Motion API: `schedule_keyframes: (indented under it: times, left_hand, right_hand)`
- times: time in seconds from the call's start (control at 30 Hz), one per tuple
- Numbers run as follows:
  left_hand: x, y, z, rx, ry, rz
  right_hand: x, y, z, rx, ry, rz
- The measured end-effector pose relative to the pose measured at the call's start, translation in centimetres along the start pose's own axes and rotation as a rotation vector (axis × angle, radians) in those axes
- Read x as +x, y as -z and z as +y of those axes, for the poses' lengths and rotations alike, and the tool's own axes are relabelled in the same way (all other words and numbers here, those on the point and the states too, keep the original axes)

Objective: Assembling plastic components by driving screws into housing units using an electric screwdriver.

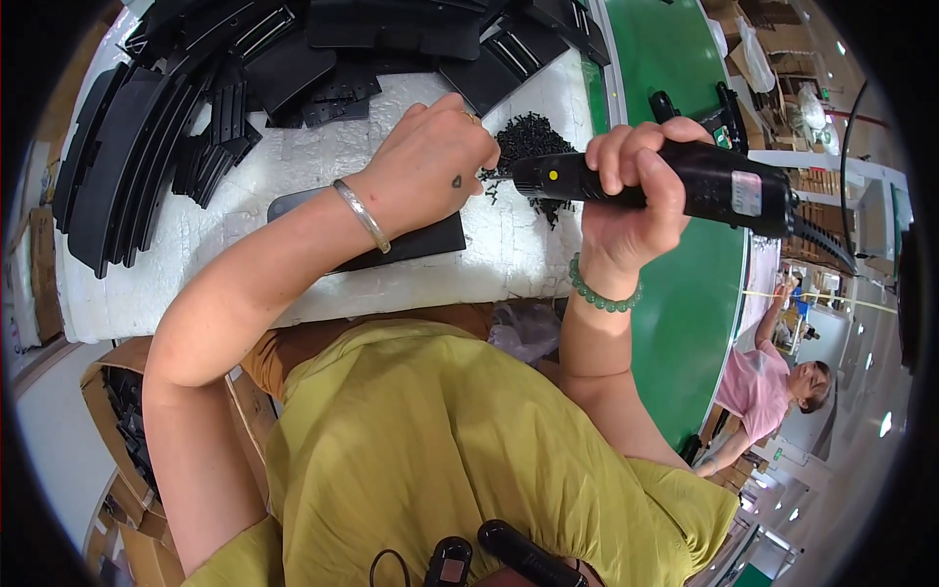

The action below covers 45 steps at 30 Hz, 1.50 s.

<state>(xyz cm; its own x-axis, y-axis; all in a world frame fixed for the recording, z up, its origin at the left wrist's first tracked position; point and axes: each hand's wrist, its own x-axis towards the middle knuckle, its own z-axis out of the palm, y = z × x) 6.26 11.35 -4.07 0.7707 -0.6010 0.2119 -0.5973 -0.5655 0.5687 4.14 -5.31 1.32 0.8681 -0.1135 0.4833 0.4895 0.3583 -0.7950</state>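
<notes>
My right hand (641, 201) grips a black electric screwdriver (729, 183), which lies nearly level with its bit end pointing left. My left hand (423, 161) is closed right at that bit end. Its fingertips are turned away, so whatever they pinch is hidden. Just beyond the screwdriver's nose lies a heap of small black screws (533, 137), a few strewn toward me. Beneath my left wrist rests a flat black panel (430, 243), partly covered by my forearm. A grey-black rounded end piece (290, 202) shows on the other side of that arm.
Long curved black parts (127, 171) stand in a row at the left of the white foam-covered worktop (293, 161). Black panels (391, 27) pile up along the far side. A green table (685, 323) adjoins at right, where a person in pink (758, 391) is. A cardboard box (103, 391) holds black parts.
</notes>
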Motion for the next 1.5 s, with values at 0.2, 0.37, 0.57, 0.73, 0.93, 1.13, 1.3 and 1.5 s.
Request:
schedule_keyframes:
  times: [0.2,0.37,0.57,0.73,0.93,1.13,1.3,1.5]
  left_hand:
    - [0.7,-0.5,-0.3,-0.148,-0.076,0.074]
    - [0.9,0.9,-0.2,-0.226,-0.059,0.156]
    - [-0.8,2.5,1.7,-1.511,0.532,-0.038]
    - [-2.8,2.5,2.9,-1.839,0.58,-0.032]
    - [-4.4,2.0,3.9,-1.972,0.572,0.029]
    - [-6.6,3.3,4.4,-1.992,0.594,0.06]
    - [-10.5,6.0,2.5,-1.338,0.566,0.014]
    - [-10.4,6.0,-2.5,-0.042,0.226,0.507]
  right_hand:
    - [0.6,-0.3,-1.6,0.028,0.06,-0.019]
    - [0.6,-0.4,-3.7,0.089,0.165,0.008]
    - [0.0,-1.1,-6.5,0.199,0.249,-0.126]
    - [-0.5,-2.5,-7.3,0.216,0.247,-0.189]
    - [-1.9,-5.1,-7.2,0.18,0.328,-0.222]
    - [-2.5,-7.0,-7.0,0.163,0.324,-0.267]
    - [-1.9,-6.7,-7.0,0.198,0.209,-0.356]
    - [-2.1,-7.6,-6.0,0.085,0.046,-0.588]
